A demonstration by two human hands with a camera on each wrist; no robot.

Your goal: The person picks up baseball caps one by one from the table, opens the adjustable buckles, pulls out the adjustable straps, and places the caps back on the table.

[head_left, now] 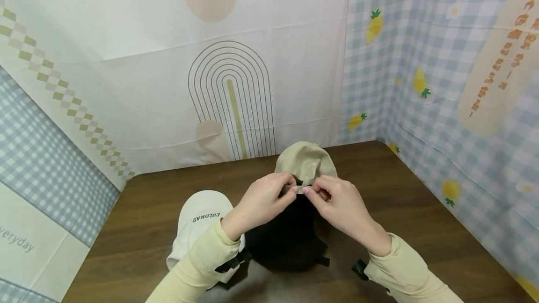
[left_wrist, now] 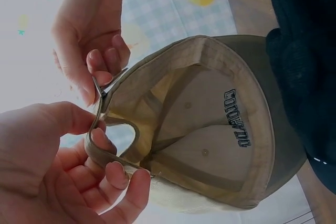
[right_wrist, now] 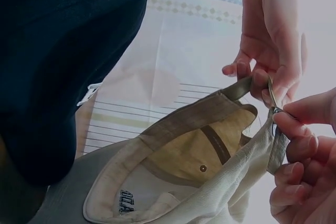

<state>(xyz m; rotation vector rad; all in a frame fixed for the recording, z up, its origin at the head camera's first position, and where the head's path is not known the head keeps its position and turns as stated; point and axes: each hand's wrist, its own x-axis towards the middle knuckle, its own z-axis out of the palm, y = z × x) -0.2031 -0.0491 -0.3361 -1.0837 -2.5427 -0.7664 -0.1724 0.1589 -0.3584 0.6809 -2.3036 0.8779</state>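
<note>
A beige baseball cap (head_left: 304, 159) is held by its back strap (head_left: 299, 190), with its opening towards me and dark lettering inside the crown. My left hand (head_left: 267, 198) pinches the strap between thumb and fingers; in the left wrist view the strap curves across those fingers. Close beside it, my right hand (head_left: 343, 201) pinches the strap at its small metal buckle (right_wrist: 276, 110). A strap tail (right_wrist: 277, 150) hangs by the right fingers in the right wrist view. The cap's brim (left_wrist: 286, 124) points away from both hands.
A black cap (head_left: 286, 240) sits just below the hands, nearest me. To the left, a white cap (head_left: 204, 216) with dark lettering lies on the brown wooden table (head_left: 139, 219), partly behind my left sleeve. Printed cloths (head_left: 311, 83) stand around the table's back and sides.
</note>
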